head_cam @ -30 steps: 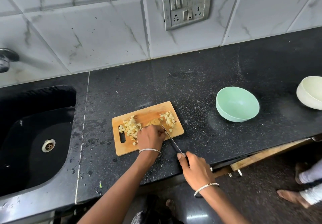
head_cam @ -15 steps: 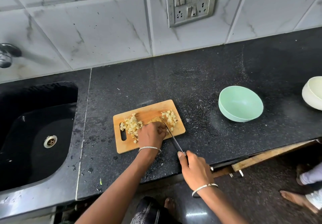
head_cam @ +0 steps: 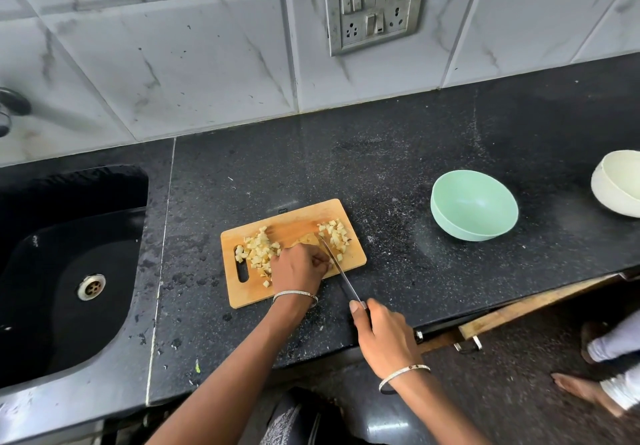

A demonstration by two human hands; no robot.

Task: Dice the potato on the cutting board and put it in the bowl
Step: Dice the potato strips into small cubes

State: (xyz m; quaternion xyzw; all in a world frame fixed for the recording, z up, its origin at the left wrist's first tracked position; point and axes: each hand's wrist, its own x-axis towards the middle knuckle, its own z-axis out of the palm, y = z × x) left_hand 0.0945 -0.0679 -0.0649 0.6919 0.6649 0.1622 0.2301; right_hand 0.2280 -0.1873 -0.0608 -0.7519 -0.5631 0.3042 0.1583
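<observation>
A wooden cutting board [head_cam: 298, 216] lies on the black counter. Two heaps of diced potato sit on it, one at the left [head_cam: 258, 249] and one at the right [head_cam: 335, 235]. Between them lies an uncut potato piece [head_cam: 306, 238], which my left hand [head_cam: 298, 268] holds down with curled fingers. My right hand [head_cam: 382, 335] grips the handle of a knife [head_cam: 334, 262]; its blade lies across the board just right of the potato piece. An empty green bowl [head_cam: 473, 205] stands to the right of the board.
A black sink [head_cam: 65, 271] with a drain is at the left, a tap [head_cam: 10, 108] above it. A cream bowl [head_cam: 618, 183] stands at the far right edge. A drawer [head_cam: 519, 309] juts out under the counter. Another person's feet [head_cam: 595, 379] are on the floor at right.
The knife blade has shifted slightly along the potato piece between cuts. Both hands stay in nearly the same place; the camera has tilted a little.
</observation>
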